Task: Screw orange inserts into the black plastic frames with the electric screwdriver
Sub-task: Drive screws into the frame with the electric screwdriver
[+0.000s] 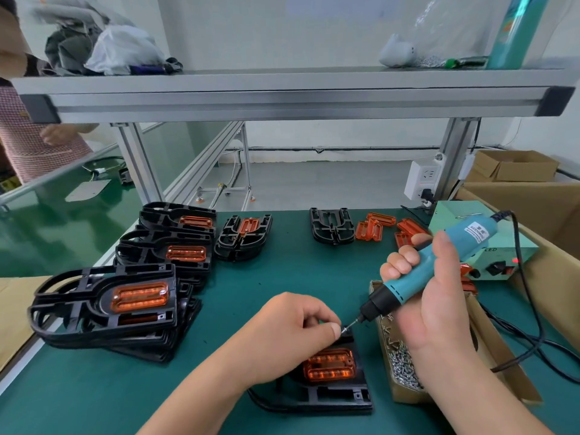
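One black frame (pixel 332 400) is lying on the near part of the green surface (pixel 282 277), with an orange insert (pixel 329 367) sitting in it. The left hand (pixel 292 331) is working over its far end, and its fingers (pixel 334 331) are pinching what seems to be a small screw at the bit of the electric screwdriver (pixel 439 271). The right hand (pixel 439 296) is gripping the tool with its fingers clamped around the body, holding it tilted. I think the bit should be standing upright over the hole before driving. More screws are waiting in the cardboard box (pixel 401 368) just to the right.
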{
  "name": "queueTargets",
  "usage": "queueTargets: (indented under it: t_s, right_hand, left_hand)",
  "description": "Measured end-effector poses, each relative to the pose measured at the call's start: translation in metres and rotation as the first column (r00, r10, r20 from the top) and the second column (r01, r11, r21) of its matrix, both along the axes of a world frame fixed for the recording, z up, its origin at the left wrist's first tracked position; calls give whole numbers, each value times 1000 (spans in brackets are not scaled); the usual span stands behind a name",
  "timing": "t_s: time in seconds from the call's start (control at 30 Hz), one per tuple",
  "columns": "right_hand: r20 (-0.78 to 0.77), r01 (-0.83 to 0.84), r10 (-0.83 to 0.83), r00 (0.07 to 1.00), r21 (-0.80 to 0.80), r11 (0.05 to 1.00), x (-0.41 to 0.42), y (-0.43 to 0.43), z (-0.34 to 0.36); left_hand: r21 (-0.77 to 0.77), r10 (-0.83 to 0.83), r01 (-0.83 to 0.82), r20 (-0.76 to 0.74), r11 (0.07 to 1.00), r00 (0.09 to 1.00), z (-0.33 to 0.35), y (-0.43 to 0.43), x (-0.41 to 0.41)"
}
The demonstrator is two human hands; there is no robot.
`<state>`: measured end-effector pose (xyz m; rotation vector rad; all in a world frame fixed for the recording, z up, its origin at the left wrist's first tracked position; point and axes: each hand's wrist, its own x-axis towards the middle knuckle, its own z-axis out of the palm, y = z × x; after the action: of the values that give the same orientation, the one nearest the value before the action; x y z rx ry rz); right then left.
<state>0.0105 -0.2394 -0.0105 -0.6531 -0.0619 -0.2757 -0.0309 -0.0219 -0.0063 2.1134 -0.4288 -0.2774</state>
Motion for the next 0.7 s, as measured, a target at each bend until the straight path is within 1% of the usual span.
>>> queueTargets:
  t_s: [0.13,0.37,0.7]
  right_hand:
    - [8,-13,13,1000,-13,1000,0,3,-1]
    - [4,-30,30,1000,-18,999,-3,5,-2]
    - [-6,-15,15,1000,-40,999,-5,7,0]
  left_hand:
    - [12,-3,3,-17,1000,1000,-3,-5,-3]
    - [-8,16,-16,10,1000,1000,-4,-8,-6]
    - [11,35,-36,38,999,999,-8,-13,-8]
